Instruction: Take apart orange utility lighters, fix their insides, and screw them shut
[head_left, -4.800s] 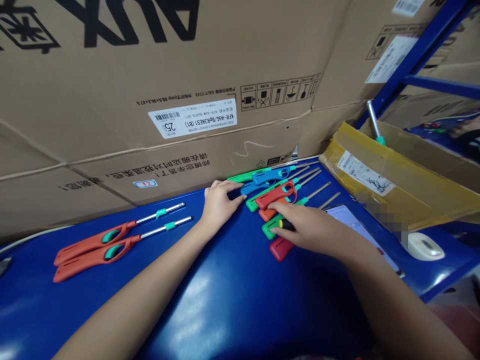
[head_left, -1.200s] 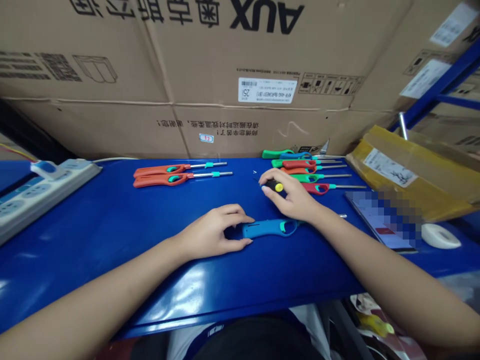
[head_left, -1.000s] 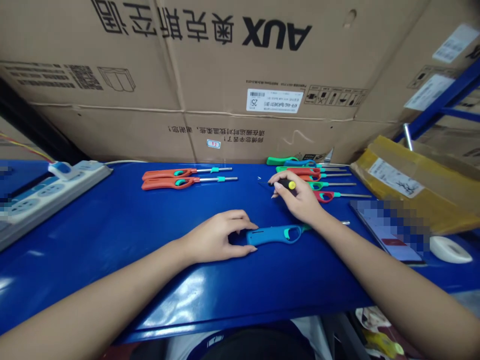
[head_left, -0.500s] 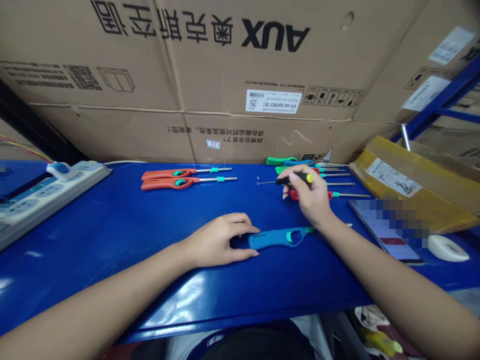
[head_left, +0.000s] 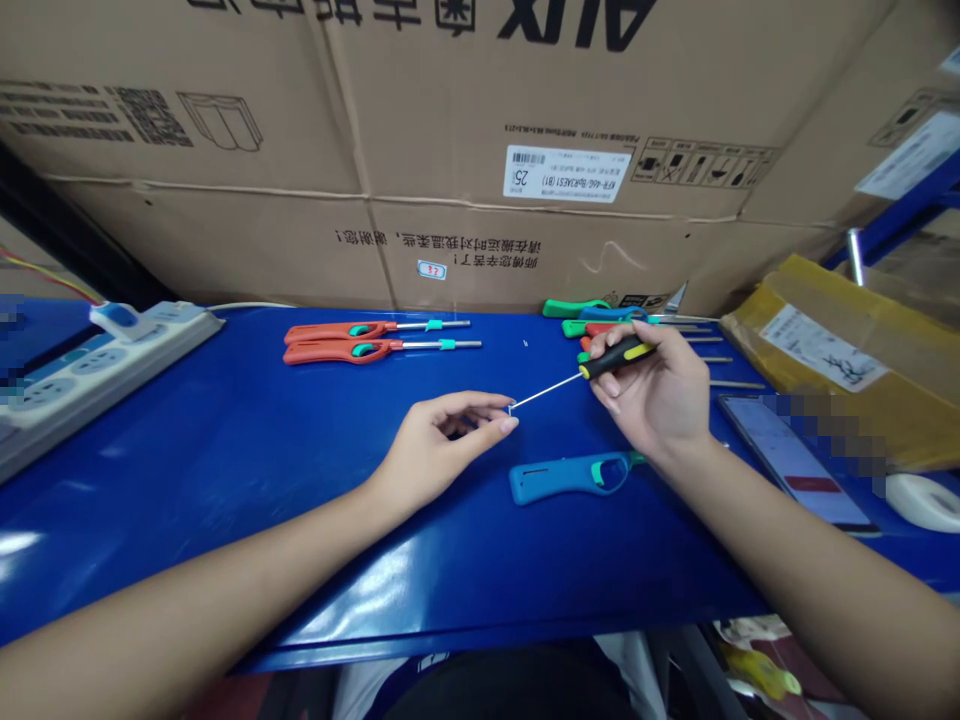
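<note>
Right hand (head_left: 660,395) gripping screwdriver (head_left: 615,355); left hand (head_left: 442,440) pinching its tip. Blue lighter (head_left: 562,477) lying free on tabletop (head_left: 225,450) beneath.

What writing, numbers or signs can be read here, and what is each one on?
"25": white label on the big cardboard box; its code line is too small to read.
Large black letters at that box's top edge: upside down and cut off.
Handling pictograms: symbols only.
Upside-down Chinese line: too blurred to quote.
Parcel label: unreadable.
</note>
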